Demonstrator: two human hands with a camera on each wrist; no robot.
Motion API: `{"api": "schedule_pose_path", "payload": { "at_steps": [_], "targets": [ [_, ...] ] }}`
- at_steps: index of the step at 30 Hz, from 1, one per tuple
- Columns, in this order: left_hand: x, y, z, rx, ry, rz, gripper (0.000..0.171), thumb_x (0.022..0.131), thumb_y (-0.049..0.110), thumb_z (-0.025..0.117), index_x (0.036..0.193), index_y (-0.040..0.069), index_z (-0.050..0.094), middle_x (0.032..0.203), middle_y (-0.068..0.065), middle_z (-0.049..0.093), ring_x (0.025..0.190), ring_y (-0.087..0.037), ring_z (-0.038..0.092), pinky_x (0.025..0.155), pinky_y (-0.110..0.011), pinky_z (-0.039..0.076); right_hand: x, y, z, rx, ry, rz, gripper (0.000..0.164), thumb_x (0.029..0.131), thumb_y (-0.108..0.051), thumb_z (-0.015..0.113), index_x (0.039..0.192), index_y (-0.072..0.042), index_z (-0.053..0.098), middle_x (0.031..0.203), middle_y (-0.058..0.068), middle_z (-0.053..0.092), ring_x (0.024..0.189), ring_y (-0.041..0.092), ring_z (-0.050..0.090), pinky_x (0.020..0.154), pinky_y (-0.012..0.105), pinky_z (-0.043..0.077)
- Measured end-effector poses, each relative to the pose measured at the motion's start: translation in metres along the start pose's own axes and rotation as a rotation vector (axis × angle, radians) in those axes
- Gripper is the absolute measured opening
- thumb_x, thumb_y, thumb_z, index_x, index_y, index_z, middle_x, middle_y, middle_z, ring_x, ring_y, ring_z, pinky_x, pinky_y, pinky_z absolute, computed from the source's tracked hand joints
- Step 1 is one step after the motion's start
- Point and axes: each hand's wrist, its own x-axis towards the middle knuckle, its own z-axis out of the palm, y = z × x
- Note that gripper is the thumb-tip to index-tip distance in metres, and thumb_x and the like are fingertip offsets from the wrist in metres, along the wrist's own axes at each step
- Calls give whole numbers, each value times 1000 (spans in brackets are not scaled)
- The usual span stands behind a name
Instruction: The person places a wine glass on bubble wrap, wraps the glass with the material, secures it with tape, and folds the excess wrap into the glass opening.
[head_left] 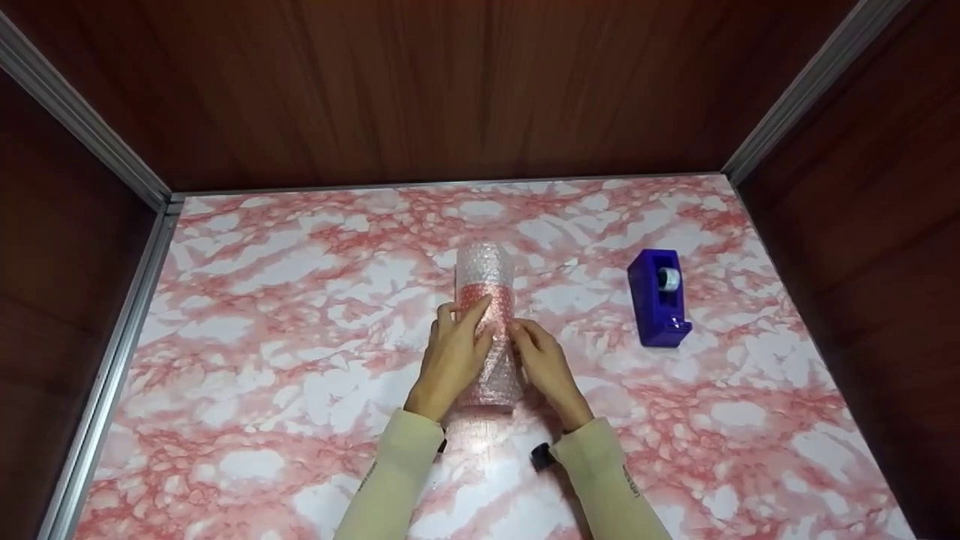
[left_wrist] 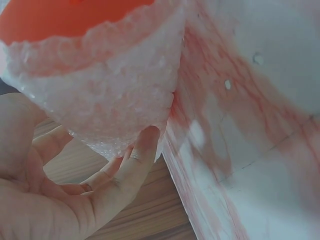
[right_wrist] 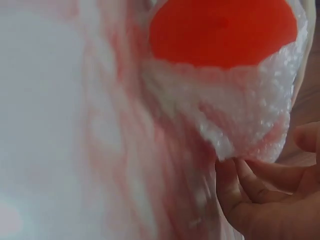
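Observation:
In the head view, a red cylinder wrapped in clear bubble wrap [head_left: 484, 266] lies lengthwise on the table. Its flat red end [right_wrist: 222, 32] shows inside the wrap in the right wrist view. My left hand [head_left: 450, 364] rests over the left side of the roll, the index finger reaching across the top and pressing on the wrap. Seen from the left wrist, fingertips [left_wrist: 148, 134] touch the bubble wrap [left_wrist: 110, 95]. At the roll's right side, my right hand [head_left: 551, 367] pinches the loose edge of the bubble wrap [right_wrist: 222, 145] low by the table.
A purple tape dispenser [head_left: 660, 300] with a roll of clear tape [head_left: 669, 280] stands to the right of the wrapped cylinder. The table [head_left: 300, 360] has a pink and white marbled top. Dark wooden panels [head_left: 450, 90] enclose it at the back and both sides.

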Motion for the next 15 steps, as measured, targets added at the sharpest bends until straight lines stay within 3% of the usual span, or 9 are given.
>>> {"api": "schedule_pose_path", "payload": {
  "at_steps": [4, 9, 11, 15],
  "targets": [
    [0, 0, 1, -9, 12, -2, 47, 100, 26, 63, 147, 21, 54, 133, -28, 44, 108, -41, 55, 77, -50, 53, 1, -1, 2, 112, 27, 43, 39, 106, -30, 50, 124, 1, 65, 94, 9, 69, 84, 22, 64, 75, 37, 52],
    [-1, 1, 1, -8, 14, -18, 48, 100, 28, 62, 147, 23, 53, 134, -25, 45, 108, -39, 55, 75, -49, 53, 3, -1, 2, 397, 49, 158, 33, 105, -15, 48, 123, 11, 59, 91, 11, 65, 80, 18, 62, 71, 28, 52],
    [-1, 1, 1, -8, 8, -27, 48, 100, 28, 62, 148, 25, 52, 135, -24, 45, 109, -38, 55, 73, -48, 53, 4, 0, 1, 514, 45, 205, 32, 105, -12, 48, 122, 13, 57, 91, 11, 65, 79, 17, 62, 69, 26, 53],
    [-1, 1, 1, -17, -9, -33, 49, 101, 29, 62, 149, 25, 51, 138, -24, 44, 111, -38, 55, 72, -47, 53, 3, 0, -2, 631, 30, 263, 29, 105, -13, 51, 115, 12, 61, 90, 11, 65, 78, 17, 64, 68, 25, 53]
  ]
}}
